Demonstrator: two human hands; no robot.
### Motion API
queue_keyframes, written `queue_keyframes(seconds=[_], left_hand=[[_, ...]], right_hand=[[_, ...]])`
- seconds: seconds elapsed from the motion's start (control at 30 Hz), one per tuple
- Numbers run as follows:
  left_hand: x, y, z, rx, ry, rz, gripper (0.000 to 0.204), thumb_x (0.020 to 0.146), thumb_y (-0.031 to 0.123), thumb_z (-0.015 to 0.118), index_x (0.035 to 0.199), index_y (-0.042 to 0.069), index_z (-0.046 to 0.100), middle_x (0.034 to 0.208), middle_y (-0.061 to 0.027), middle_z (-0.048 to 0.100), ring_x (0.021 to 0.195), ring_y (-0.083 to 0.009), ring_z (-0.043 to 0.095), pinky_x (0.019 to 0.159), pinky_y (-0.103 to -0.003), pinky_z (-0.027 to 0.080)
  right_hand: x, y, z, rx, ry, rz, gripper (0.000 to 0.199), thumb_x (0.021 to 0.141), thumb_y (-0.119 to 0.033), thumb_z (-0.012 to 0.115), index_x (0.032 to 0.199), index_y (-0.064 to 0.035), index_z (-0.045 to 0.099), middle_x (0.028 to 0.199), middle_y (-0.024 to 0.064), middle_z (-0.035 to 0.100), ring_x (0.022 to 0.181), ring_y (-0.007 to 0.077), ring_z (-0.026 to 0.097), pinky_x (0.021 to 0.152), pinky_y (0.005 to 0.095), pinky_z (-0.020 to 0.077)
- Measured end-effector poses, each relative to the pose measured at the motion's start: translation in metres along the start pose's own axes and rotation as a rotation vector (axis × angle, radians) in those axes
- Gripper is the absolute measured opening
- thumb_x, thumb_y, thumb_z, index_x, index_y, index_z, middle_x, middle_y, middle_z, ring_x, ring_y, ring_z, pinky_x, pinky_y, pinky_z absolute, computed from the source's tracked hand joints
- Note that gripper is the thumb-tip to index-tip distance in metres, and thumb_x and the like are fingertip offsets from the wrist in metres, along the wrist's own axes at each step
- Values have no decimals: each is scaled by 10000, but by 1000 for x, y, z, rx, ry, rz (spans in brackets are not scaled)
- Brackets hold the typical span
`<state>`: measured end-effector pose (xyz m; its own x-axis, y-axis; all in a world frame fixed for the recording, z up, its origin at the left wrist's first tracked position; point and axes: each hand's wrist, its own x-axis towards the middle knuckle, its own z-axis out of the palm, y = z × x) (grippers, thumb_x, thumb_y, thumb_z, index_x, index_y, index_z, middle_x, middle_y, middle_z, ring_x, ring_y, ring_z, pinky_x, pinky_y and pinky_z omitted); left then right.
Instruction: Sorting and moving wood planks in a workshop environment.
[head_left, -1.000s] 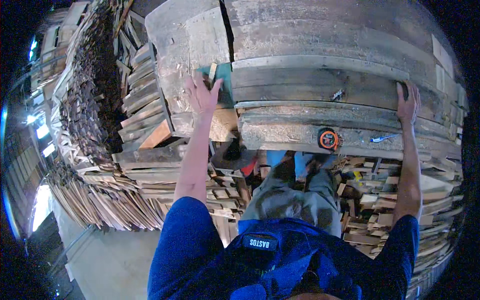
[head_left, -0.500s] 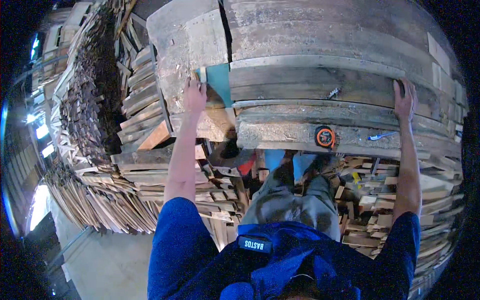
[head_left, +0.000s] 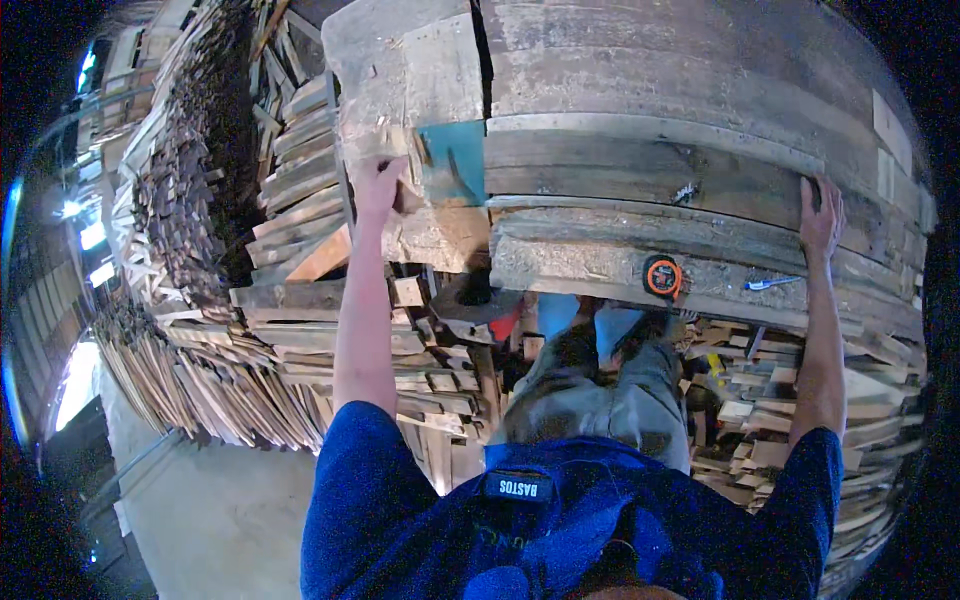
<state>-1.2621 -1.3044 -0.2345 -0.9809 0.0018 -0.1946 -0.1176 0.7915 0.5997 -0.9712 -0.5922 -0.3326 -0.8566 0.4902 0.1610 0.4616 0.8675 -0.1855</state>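
My left hand [head_left: 377, 188] is over the left part of a worn wooden bench [head_left: 400, 75], beside a teal opening [head_left: 458, 160] in its top. Its fingers are curled together; anything between them is too small or hidden to make out. Toward the right, my right hand [head_left: 821, 215] rests on a long dark plank [head_left: 590, 168] with thumb and fingers apart. Closer to me, an orange and black tape measure [head_left: 661, 275] and a blue pen [head_left: 770, 284] lie on the sawdust-strewn front board [head_left: 560, 262].
Stacked wood offcuts [head_left: 180, 190] pile up left of the bench. More wood pieces [head_left: 760, 400] lie under its right side. A dark gap [head_left: 484, 60] splits the bench top. Concrete floor [head_left: 220, 510] shows at lower left.
My left hand has drawn slightly nearer and its fingers have curled; the pale small piece by its fingertips no longer shows. The whole view has shifted a little. My right hand stays on the plank.
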Motion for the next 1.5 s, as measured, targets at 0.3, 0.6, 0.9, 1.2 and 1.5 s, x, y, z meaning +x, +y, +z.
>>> queue_keyframes(seconds=[0.3,0.6,0.9,1.2,1.5], left_hand=[[7,-17,60,203,125,-198,521,745,414,813,906,-63,679,844,-195,706,816,-297,691,743,-390,526],[16,-23,46,305,-59,-282,469,775,443,761,884,-11,713,799,-167,703,715,-287,684,621,-425,508],[-42,116,-5,395,-949,-155,286,750,276,777,840,17,694,815,-58,678,735,-139,610,635,-333,484],[38,454,-40,209,-522,539,370,915,297,627,1152,13,638,1088,-134,676,971,-244,645,870,-367,502],[-69,649,-32,-12,363,1210,424,950,114,599,1345,-30,544,1280,-134,618,1170,-223,577,1031,-348,445]], right_hand=[[1,6,3,-51,-107,65,530,979,-512,535,1382,-171,577,1468,115,511,1383,351,418,1162,450,297],[-10,-10,-12,-93,-22,-5,389,919,-338,661,1203,-71,651,1214,179,638,1134,379,586,986,464,459],[-3,-21,-45,92,198,2,377,879,-378,688,1103,-75,686,1187,119,622,1143,331,559,1019,460,414],[4,-26,-59,162,156,30,383,884,-431,664,1087,-108,698,1198,78,602,1207,277,513,1057,448,388],[0,-16,-55,218,78,46,351,915,-409,608,1092,-112,668,1187,82,602,1230,268,517,1099,443,341]])
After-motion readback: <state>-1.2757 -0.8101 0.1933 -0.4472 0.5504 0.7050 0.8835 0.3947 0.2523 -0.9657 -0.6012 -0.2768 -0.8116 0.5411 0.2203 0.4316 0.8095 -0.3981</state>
